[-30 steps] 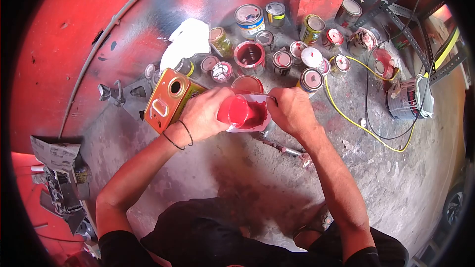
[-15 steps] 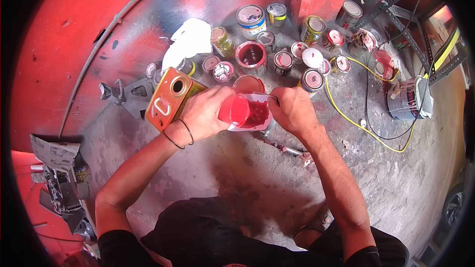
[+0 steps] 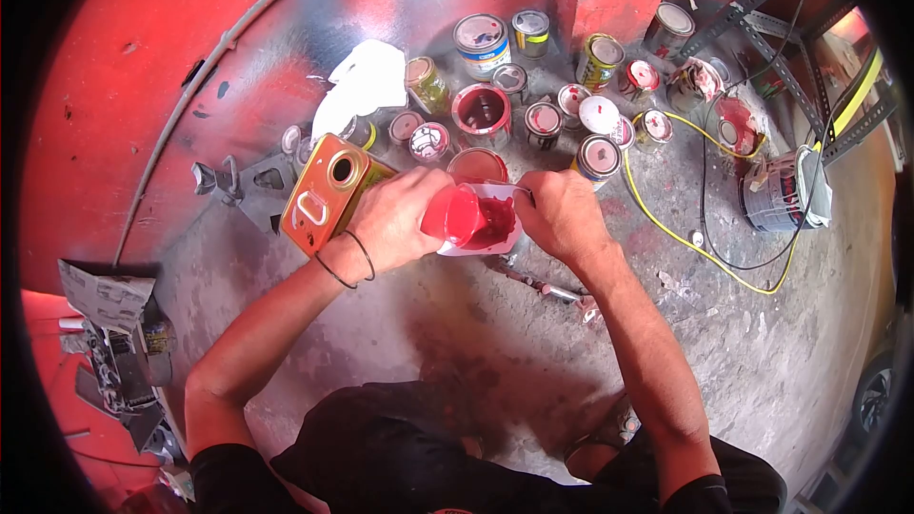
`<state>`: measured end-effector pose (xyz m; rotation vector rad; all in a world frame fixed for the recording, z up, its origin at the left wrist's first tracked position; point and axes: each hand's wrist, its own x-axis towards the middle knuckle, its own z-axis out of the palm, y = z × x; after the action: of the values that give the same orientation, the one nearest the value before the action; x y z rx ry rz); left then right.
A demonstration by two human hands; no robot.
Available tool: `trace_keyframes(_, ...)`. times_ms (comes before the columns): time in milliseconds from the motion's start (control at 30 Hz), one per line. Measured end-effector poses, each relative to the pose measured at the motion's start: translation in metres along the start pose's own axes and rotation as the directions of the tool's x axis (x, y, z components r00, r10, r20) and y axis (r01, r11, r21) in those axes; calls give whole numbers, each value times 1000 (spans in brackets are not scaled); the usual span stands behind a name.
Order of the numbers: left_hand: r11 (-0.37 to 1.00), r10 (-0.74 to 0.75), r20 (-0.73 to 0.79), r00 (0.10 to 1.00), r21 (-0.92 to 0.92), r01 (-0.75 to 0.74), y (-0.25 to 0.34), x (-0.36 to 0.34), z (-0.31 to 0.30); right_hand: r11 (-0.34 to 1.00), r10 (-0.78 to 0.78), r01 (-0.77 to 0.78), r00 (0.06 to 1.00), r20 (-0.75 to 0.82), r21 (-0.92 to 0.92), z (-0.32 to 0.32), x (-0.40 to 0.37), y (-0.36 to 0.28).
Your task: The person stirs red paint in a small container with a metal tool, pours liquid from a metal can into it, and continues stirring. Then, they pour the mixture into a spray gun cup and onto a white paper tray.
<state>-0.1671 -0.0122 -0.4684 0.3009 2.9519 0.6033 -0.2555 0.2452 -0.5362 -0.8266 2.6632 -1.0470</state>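
My left hand [image 3: 395, 219] is wrapped round a red-stained translucent cup [image 3: 449, 216], tipped toward the right. The cup's mouth lies over a small white container [image 3: 468, 251] whose inside is coated with wet red paint [image 3: 497, 221]. My right hand [image 3: 566, 214] is closed on the right edge of that container; its fingertips are partly hidden. Just left of my left hand stands an orange rectangular metal can [image 3: 309, 214] with an open round spout. Beyond my hands are a red-topped can [image 3: 478, 166] and an open can of dark red paint [image 3: 481, 109].
Several paint cans stand on the concrete floor, including a blue-banded can [image 3: 482, 43] and a large bucket [image 3: 776, 195]. A yellow hose [image 3: 666, 228] and a black cable loop at right. A slotted metal frame [image 3: 781, 67] stands behind them. Dark scraps [image 3: 119, 362] lie at left.
Both hands keep their grips and have barely moved. The view has shifted very slightly against the cans.
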Motion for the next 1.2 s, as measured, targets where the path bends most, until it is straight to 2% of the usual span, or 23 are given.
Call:
trace_keyframes(33, 1000, -9, -1, 1000, -9, 9, 1, -1, 0, 1000, 1, -1, 1000, -1, 1, 0, 0, 0)
trace_keyframes(233, 936, -106, -94, 990, -347, 67, -7, -6, 17, 999, -3, 3, 1000, -15, -38, -1, 2, -5)
trace_keyframes(333, 879, -124, -142, 982, -476, 42, -13, -10, 24, 999, -6, 6, 1000, -12, -33, -2, 3, -5)
trace_keyframes(500, 677, -199, -147, 969, -736, 28, -18, -19, 37, 999, 41, -41, 999, 23, -6, -3, 7, -11)
trace_keyframes(633, 660, -191, -218, 957, -750, -40, -21, -14, 49, 992, 129, -129, 988, 83, -3, -7, 9, -17)
trace_keyframes(733, 665, -187, -268, 945, -743, -79, -23, -7, 58, 994, 106, -106, 994, 20, -25, -13, 8, -18)
trace_keyframes(833, 663, -162, -324, 932, -735, -141, -22, 4, 62, 997, 29, -21, 993, -113, 76, -43, 17, -46)
trace_keyframes(900, 654, -156, -343, 926, -739, -163, -16, 13, 58, 984, -104, 113, 992, -70, 140, -72, 23, -74)
trace_keyframes(967, 594, -146, -315, 938, -786, -171, -13, 23, 51, 911, -402, 410, 907, -129, 45, -76, 37, -84)
trace_keyframes(1000, 563, -140, -304, 942, -807, -177, -13, 29, 47, 891, -453, 454, 888, -80, 5, -79, 45, -87)
trace_keyframes(1067, 647, -139, -300, 944, -749, -143, -11, 38, 38, 835, -547, 547, 837, 20, -62, -84, 59, -93)
trace_keyframes(1133, 713, -129, -350, 928, -683, -159, -4, 52, 26, 830, -482, 527, 843, 240, -182, -98, 75, -97)
trace_keyframes(1200, 718, -144, -333, 932, -683, -134, -2, 65, 19, 814, -491, 542, 834, 250, -208, -103, 85, -100)
